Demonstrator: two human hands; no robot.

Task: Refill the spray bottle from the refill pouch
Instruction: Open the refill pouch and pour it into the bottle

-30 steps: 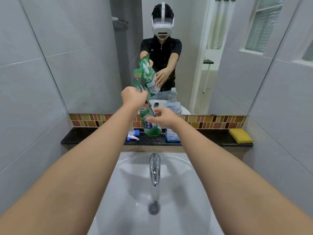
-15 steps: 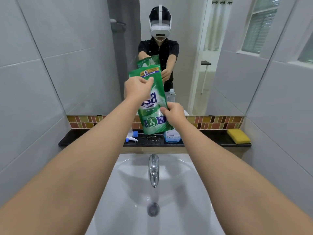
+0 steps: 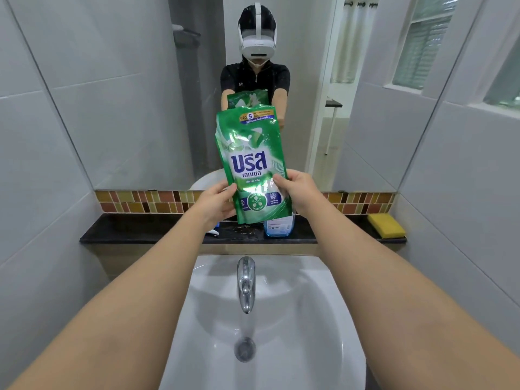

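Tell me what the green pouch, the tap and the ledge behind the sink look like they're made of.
Green pouch: thin flexible plastic film, glossy, going by its creases and bright glare patches.
Tap: metal, probably chrome-plated, with mirror-like highlights.
Ledge: dark polished stone, perhaps granite, faintly speckled and reflective; a laminate can't be ruled out.

The refill pouch (image 3: 253, 164) covers the top and neck of the spray bottle (image 3: 278, 228), leaving only its base showing. The left hand (image 3: 215, 205) hides most of a blue-and-white thing (image 3: 213, 231) on the surface (image 3: 140, 230).
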